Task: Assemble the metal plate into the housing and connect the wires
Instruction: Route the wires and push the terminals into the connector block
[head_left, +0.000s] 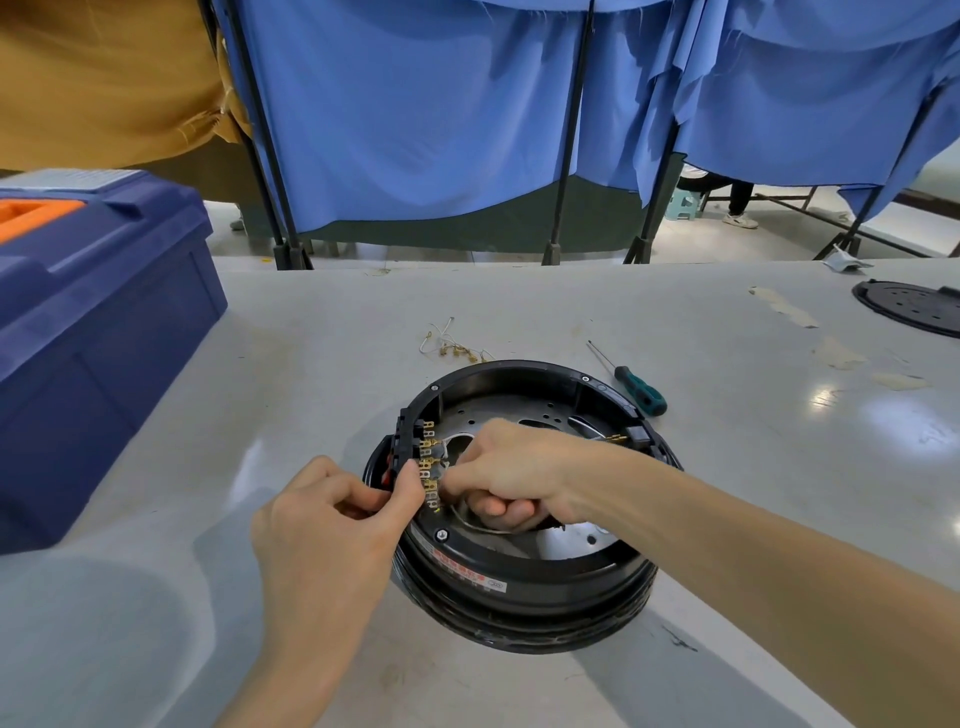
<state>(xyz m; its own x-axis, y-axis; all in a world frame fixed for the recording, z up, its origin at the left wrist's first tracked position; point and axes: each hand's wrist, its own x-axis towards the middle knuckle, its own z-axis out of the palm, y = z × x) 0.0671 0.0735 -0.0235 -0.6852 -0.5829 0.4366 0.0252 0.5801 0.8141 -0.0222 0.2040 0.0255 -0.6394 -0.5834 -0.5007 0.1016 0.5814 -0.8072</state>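
Observation:
A round black housing (519, 597) lies on the grey table with a perforated metal plate (488, 410) seated inside it. A row of brass terminals (428, 457) runs along its left inner wall on a black switch block. My left hand (332, 525) grips that block at the housing's left rim, thumb by the terminals. My right hand (514, 467) reaches inside with curled fingers and pinches a pale wire (478, 526) close to the lower terminals. A second wire with brass ends (615, 439) lies at the right inner side.
Loose wires with brass connectors (454, 347) lie on the table (727, 467) behind the housing. A green-handled screwdriver (636, 387) rests to its right. A blue toolbox (98, 332) stands at the left. A black round cover (911, 306) sits far right. Blue curtains hang behind.

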